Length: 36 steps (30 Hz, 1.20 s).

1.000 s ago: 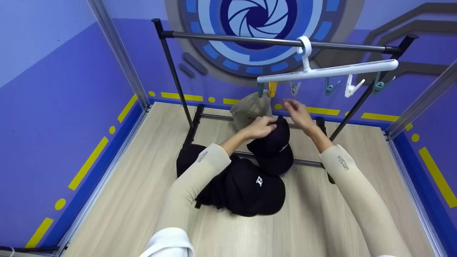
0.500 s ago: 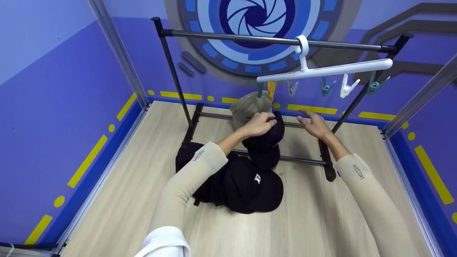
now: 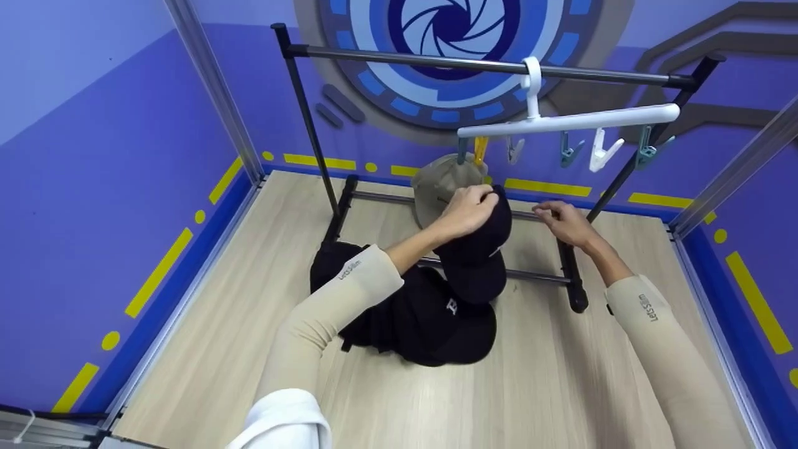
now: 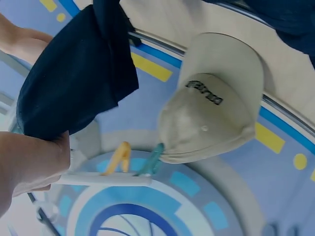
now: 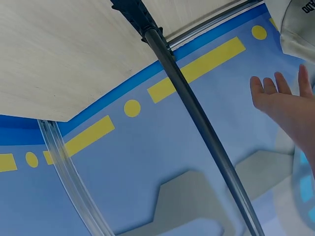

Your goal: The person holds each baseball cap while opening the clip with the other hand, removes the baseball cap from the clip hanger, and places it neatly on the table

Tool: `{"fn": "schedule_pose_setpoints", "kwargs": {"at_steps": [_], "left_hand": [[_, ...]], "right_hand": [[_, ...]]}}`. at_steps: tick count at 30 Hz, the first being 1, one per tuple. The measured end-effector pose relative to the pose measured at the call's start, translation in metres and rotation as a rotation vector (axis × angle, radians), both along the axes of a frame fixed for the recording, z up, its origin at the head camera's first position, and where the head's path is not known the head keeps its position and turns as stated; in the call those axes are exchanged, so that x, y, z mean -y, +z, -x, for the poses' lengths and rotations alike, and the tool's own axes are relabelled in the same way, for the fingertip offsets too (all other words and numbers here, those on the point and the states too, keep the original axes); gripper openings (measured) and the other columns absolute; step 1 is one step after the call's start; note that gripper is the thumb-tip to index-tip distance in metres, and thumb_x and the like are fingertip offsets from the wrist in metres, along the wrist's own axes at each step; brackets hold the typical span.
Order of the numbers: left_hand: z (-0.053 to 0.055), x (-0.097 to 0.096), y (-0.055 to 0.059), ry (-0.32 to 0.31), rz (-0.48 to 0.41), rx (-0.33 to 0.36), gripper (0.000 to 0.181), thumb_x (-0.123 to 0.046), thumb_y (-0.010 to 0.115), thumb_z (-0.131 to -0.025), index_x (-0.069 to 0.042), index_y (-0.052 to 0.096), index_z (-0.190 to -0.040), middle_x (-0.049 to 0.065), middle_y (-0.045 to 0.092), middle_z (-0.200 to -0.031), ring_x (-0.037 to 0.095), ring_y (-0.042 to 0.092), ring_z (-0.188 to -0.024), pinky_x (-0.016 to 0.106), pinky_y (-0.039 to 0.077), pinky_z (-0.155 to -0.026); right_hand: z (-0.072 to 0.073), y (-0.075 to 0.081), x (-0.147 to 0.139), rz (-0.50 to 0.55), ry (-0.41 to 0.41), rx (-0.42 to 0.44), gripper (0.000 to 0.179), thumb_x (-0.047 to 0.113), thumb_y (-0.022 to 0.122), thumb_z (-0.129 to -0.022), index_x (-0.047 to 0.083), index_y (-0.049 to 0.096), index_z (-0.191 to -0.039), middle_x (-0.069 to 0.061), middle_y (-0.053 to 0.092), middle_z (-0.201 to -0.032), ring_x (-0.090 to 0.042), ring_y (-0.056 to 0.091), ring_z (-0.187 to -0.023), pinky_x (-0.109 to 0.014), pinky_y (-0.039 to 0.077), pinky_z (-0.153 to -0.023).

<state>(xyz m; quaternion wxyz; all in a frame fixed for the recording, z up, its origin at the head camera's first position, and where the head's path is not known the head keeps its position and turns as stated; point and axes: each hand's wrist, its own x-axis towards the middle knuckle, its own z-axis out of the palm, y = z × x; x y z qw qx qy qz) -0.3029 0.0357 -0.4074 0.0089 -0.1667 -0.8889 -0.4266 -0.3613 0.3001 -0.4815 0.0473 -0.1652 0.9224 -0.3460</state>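
My left hand [image 3: 467, 212] pinches a black cap [image 3: 477, 249] by its upper edge, and the cap hangs with its brim downward. In the left wrist view this cap [image 4: 74, 73] looks dark navy. Off to its right, my right hand [image 3: 564, 223] is held in the air with relaxed fingers and nothing in it. Above both hands a white clip hanger [image 3: 580, 121] hangs from the rack's bar. A beige cap [image 4: 211, 118] with dark lettering hangs from its left end, by a green clip [image 4: 150, 161] and an orange clip [image 4: 118, 158].
More black caps [image 3: 430, 324] lie in a pile on the wooden floor [image 3: 249, 349], one with a white letter. The black rack [image 3: 305, 118] stands against the patterned wall. Along the hanger's right part are a grey clip [image 3: 514, 151], a white clip [image 3: 603, 151] and green clips [image 3: 648, 149].
My right hand has moved away from the held cap, to the right and lower. The left hand keeps its grip on the cap, with only a slight shift.
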Motion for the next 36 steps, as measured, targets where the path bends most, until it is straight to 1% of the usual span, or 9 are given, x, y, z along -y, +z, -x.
{"fn": "schedule_pose_setpoints", "kwargs": {"at_steps": [8,13,17,21,23,25,28,31,36], "left_hand": [[-0.027,-0.015,0.010,-0.162,0.084,0.018,0.020,-0.020,0.048,-0.106,-0.010,0.064,-0.098,-0.001,0.056,-0.088,0.011,0.052,-0.082,0.019,0.038,-0.074],[-0.040,-0.017,0.016,-0.205,0.062,0.080,0.021,-0.021,0.052,-0.106,-0.008,0.068,-0.103,-0.002,0.058,-0.087,0.010,0.051,-0.081,0.019,0.037,-0.072],[-0.048,-0.019,0.019,-0.214,0.025,0.107,0.021,-0.018,0.055,-0.105,-0.004,0.070,-0.107,-0.004,0.059,-0.087,0.009,0.051,-0.080,0.018,0.037,-0.072],[-0.056,-0.023,0.013,-0.241,0.051,0.127,0.018,-0.016,0.058,-0.103,-0.003,0.069,-0.107,-0.004,0.059,-0.085,0.006,0.050,-0.076,0.014,0.038,-0.071],[-0.060,-0.023,0.007,-0.249,0.064,0.148,0.016,-0.016,0.060,-0.102,-0.003,0.069,-0.105,-0.005,0.060,-0.083,0.004,0.051,-0.072,0.013,0.040,-0.068],[-0.062,-0.023,0.000,-0.250,0.071,0.167,0.015,-0.015,0.062,-0.101,-0.003,0.070,-0.103,-0.003,0.064,-0.082,0.004,0.052,-0.069,0.013,0.041,-0.067],[-0.066,-0.021,-0.012,-0.228,0.051,0.224,0.014,-0.013,0.065,-0.100,-0.001,0.070,-0.104,0.002,0.071,-0.087,0.004,0.056,-0.071,0.014,0.045,-0.068],[-0.071,-0.016,-0.024,-0.195,0.018,0.301,0.012,-0.010,0.066,-0.098,0.000,0.067,-0.106,0.004,0.070,-0.091,0.005,0.058,-0.075,0.016,0.051,-0.069],[-0.077,-0.005,-0.042,-0.148,0.004,0.372,0.012,-0.006,0.068,-0.097,-0.001,0.062,-0.106,0.002,0.066,-0.087,0.007,0.057,-0.059,0.029,0.060,-0.057]], "right_hand": [[-0.009,0.003,-0.013,-0.006,-0.007,0.030,0.044,0.030,0.047,-0.109,-0.002,0.060,-0.137,-0.008,0.059,-0.089,-0.007,0.050,-0.072,-0.026,0.042,-0.067],[-0.013,0.003,-0.017,-0.019,0.006,0.019,0.046,0.031,0.047,-0.110,-0.003,0.058,-0.139,-0.026,0.066,-0.123,-0.007,0.056,-0.085,-0.021,0.046,-0.073],[-0.017,0.005,-0.023,-0.020,0.014,0.040,0.049,0.034,0.044,-0.110,-0.002,0.055,-0.143,-0.029,0.058,-0.139,-0.030,0.058,-0.107,-0.040,0.048,-0.092],[-0.022,0.008,-0.032,-0.003,0.012,0.086,0.051,0.035,0.041,-0.111,-0.003,0.052,-0.144,-0.031,0.051,-0.147,-0.047,0.047,-0.135,-0.065,0.034,-0.113],[-0.025,0.009,-0.035,-0.011,0.007,0.088,0.051,0.036,0.041,-0.111,-0.002,0.052,-0.144,-0.030,0.053,-0.144,-0.045,0.054,-0.126,-0.063,0.039,-0.109],[-0.026,0.009,-0.037,-0.023,0.010,0.075,0.050,0.035,0.041,-0.111,-0.002,0.054,-0.143,-0.030,0.057,-0.139,-0.033,0.063,-0.104,-0.049,0.050,-0.095],[-0.028,0.007,-0.038,-0.028,0.023,0.046,0.048,0.033,0.043,-0.111,-0.002,0.056,-0.140,-0.029,0.061,-0.132,-0.011,0.058,-0.075,-0.029,0.047,-0.070],[-0.031,0.005,-0.039,-0.013,0.040,0.030,0.045,0.030,0.046,-0.110,-0.003,0.058,-0.138,-0.030,0.060,-0.133,-0.001,0.054,-0.071,-0.022,0.045,-0.066],[-0.035,0.005,-0.040,-0.012,0.041,0.051,0.046,0.032,0.046,-0.110,-0.002,0.058,-0.140,-0.028,0.060,-0.134,-0.003,0.054,-0.079,-0.024,0.045,-0.068]]}}
